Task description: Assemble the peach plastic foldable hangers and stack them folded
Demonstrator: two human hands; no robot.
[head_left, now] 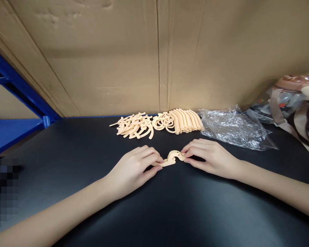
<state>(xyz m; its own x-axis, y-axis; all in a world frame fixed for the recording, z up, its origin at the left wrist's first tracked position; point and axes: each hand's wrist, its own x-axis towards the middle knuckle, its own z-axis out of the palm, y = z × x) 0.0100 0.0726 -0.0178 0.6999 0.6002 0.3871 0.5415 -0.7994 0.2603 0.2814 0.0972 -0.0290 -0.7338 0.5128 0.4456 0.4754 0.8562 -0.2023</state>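
Note:
A small cream-coloured curved piece (173, 157) with round holes lies low over the black table top (154, 212), between my two hands. Its flat left end is pinched between the thumb and fingers of my left hand (136, 168). My right hand (212, 157) grips the right end of the curve with thumb and fingertips. The fingertips hide both ends, and whether it is one part or several joined together I cannot tell.
Behind the hands lie a loose pile of cream curved parts (136, 126), rings (159, 121) and a neat row of long curved strips (186, 120). Right of them are a crumpled clear plastic bag (237, 128) and a strapped bottle (288, 97). Cardboard (113, 58) stands behind.

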